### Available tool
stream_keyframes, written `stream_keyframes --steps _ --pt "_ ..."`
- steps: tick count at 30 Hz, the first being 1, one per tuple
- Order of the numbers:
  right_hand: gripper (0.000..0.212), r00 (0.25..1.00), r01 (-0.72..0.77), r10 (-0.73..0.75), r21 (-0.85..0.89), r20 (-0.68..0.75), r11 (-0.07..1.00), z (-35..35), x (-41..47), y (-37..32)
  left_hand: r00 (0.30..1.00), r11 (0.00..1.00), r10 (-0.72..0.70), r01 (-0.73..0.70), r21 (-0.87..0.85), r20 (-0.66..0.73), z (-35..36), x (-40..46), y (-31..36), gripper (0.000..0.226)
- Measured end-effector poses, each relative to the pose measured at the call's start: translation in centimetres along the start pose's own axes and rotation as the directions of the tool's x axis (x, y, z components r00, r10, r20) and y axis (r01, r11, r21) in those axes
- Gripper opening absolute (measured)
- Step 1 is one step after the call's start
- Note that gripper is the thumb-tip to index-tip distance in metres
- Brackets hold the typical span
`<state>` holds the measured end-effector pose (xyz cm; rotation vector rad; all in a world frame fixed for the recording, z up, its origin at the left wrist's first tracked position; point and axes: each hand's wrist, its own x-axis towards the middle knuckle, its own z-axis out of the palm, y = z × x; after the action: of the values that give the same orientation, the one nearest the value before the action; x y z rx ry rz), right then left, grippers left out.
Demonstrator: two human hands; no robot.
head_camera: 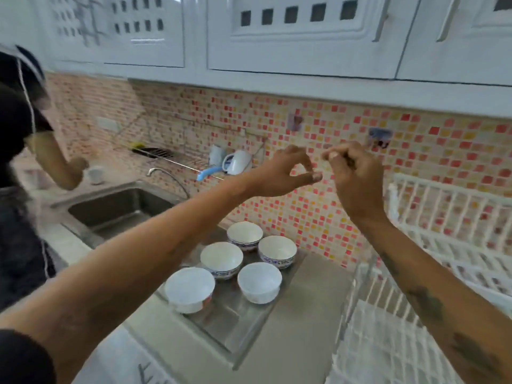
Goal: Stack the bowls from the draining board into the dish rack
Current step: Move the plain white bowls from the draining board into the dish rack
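Several white bowls stand upright on the steel draining board point(235, 325), some with blue patterned rims; the nearest is a plain white bowl point(189, 289) and the farthest a patterned bowl point(245, 234). The white wire dish rack point(432, 239) stands to the right against the tiled wall. Both my hands are raised in front of the wall, well above the bowls. My left hand point(288, 170) has thumb and forefinger curled into a ring and holds nothing. My right hand point(357, 173) is loosely curled beside it, fingertips pinched, with nothing visible in it.
A steel sink point(119, 209) with a tap point(166, 176) lies left of the draining board. Another person point(25, 151) stands at the far left with a cup. A wall rack point(177, 156) holds white mugs. Cabinets hang overhead.
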<state>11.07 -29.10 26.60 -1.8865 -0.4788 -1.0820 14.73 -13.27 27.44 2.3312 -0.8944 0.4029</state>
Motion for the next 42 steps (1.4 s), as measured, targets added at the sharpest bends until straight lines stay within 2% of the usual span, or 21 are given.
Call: stream_keyframes --steps 3,5,7,9,11,13,16,18,19,20,22,23,26,27,28,30,32,36,40,42 --pt "0.018 0.990 0.004 -0.021 0.121 0.140 0.993 8.5 -2.0 -0.5 0.949 0.953 -0.301 0.297 -0.053 -0.094 -2.4 -4.6 -8.1 0.036" --pt "0.021 0.974 -0.066 0.023 0.181 0.227 0.981 13.5 -3.5 -0.2 0.871 0.872 -0.488 0.486 -0.058 -0.056 -3.0 -8.2 -13.0 0.045" --pt "0.021 0.943 -0.163 0.095 0.193 0.318 0.968 17.9 -5.1 0.8 0.801 0.797 -0.598 0.592 -0.120 -0.025 -3.1 -11.5 -16.9 0.054" --pt "0.019 0.881 -0.288 0.199 0.154 0.429 0.945 21.7 -7.0 2.3 0.731 0.719 -0.682 0.668 -0.194 -0.012 -2.9 -14.4 -18.9 0.050" --pt "0.018 0.745 -0.456 0.336 0.072 0.575 0.887 25.0 -9.2 4.4 0.639 0.623 -0.769 0.744 -0.240 -0.018 -2.1 -16.8 -21.3 0.043" --pt "0.024 0.564 -0.610 0.469 -0.040 0.679 0.792 28.0 -11.9 6.6 0.529 0.501 -0.849 0.800 -0.330 -0.006 -0.7 -19.1 -24.0 0.044" --pt "0.052 0.317 -0.707 0.659 -0.293 0.682 0.643 30.9 -16.1 9.2 0.392 0.290 -0.913 0.821 -0.492 0.116 2.0 -21.7 -27.0 0.053" --pt "0.075 0.155 -0.711 0.751 -0.456 0.642 0.536 31.6 -18.5 10.8 0.349 0.191 -0.921 0.789 -0.583 0.171 4.3 -22.5 -28.7 0.047" --pt "0.079 0.112 -0.705 0.779 -0.503 0.617 0.499 32.0 -19.6 11.9 0.348 0.173 -0.923 0.757 -0.630 0.165 5.5 -22.7 -29.4 0.045" --pt "0.078 0.109 -0.707 0.793 -0.514 0.599 0.486 32.1 -20.3 12.4 0.353 0.175 -0.925 0.723 -0.668 0.139 6.6 -22.9 -30.1 0.039" --pt "0.067 0.181 -0.755 0.776 -0.421 0.604 0.503 32.7 -21.5 13.5 0.337 0.192 -0.939 0.675 -0.712 0.066 8.1 -22.8 -30.7 0.021" --pt "0.057 0.192 -0.802 0.759 -0.346 0.622 0.486 33.1 -21.9 13.7 0.313 0.182 -0.948 0.668 -0.721 0.051 8.8 -22.7 -30.9 0.025" --pt "0.045 0.076 -0.882 0.735 -0.298 0.674 0.365 34.3 -22.6 13.5 0.253 0.127 -0.965 0.676 -0.725 0.066 12.0 -23.6 -33.2 0.051" --pt "0.044 0.068 -0.893 0.738 -0.289 0.671 0.344 34.7 -23.0 13.6 0.238 0.107 -0.968 0.689 -0.717 0.084 13.3 -24.3 -34.2 0.058" --pt "0.042 0.076 -0.911 0.741 -0.256 0.667 0.323 34.9 -23.1 13.6 0.231 0.088 -0.967 0.692 -0.717 0.105 14.1 -24.6 -34.8 0.059" --pt "0.041 0.082 -0.937 0.760 -0.209 0.644 0.279 35.2 -23.5 13.6 0.216 0.033 -0.967 0.629 -0.776 0.133 14.4 -24.5 -34.1 0.047" --pt "0.041 0.075 -0.953 0.787 -0.189 0.612 0.237 35.5 -23.9 13.7 0.168 -0.017 -0.977 0.562 -0.827 0.134 14.1 -23.8 -33.0 0.038" --pt "0.045 -0.009 -0.970 0.794 -0.200 0.608 0.142 35.7 -23.8 13.6 0.139 -0.056 -0.979 0.524 -0.850 0.150 14.2 -23.5 -32.8 0.042" --pt "0.038 -0.105 -0.973 0.758 -0.224 0.643 0.055 35.0 -23.0 12.4 0.119 -0.068 -0.982 0.501 -0.863 0.147 14.3 -24.1 -33.0 0.052" --pt "0.040 -0.102 -0.968 0.758 -0.241 0.645 0.074 34.4 -22.2 11.5 0.130 -0.062 -0.981 0.487 -0.871 0.142 13.8 -24.0 -32.4 0.057"
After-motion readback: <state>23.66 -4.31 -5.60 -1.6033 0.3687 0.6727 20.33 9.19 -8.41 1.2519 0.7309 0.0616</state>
